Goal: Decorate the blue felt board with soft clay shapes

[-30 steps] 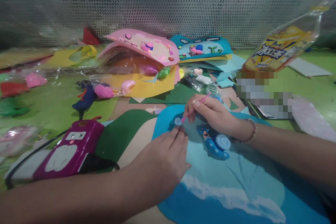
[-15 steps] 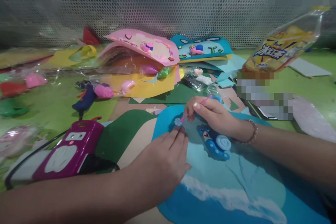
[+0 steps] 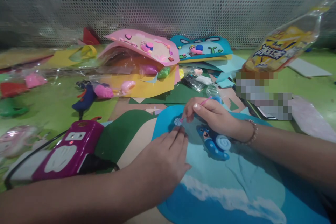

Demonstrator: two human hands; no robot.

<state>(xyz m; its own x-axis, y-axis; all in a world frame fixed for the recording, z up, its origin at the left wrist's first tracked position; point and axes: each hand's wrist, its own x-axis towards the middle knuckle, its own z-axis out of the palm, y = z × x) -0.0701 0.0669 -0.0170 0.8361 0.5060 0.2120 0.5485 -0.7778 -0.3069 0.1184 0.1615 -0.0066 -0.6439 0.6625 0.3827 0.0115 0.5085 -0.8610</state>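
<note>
My right hand point(image 3: 210, 113) is closed in a pinch around a thin pink modelling tool point(image 3: 205, 101). The tool's tip meets a small pale round clay piece point(image 3: 177, 121) scored with radiating lines, at the upper left of a blue foam sheet point(image 3: 164, 119). Beside that piece, my left hand point(image 3: 168, 157) lies flat on the sheet, fingers stretched out and fingertips just below it. Under my right wrist sits a blue clay snail point(image 3: 215, 148) with a pale spiral shell. A band of white clay point(image 3: 225, 197) runs across the lower part of the sheet.
A purple power strip point(image 3: 70, 150) with a black cable stands at left, near a dark blue glue gun point(image 3: 85, 99). Behind lie bagged clay lumps point(image 3: 103, 91), a pink decorated sheet point(image 3: 147, 45) and a blue one point(image 3: 204, 47). A snack bag point(image 3: 283, 49) leans at right.
The pink tool's tip has shifted very slightly at the round clay piece. Both hands stay in nearly the same place.
</note>
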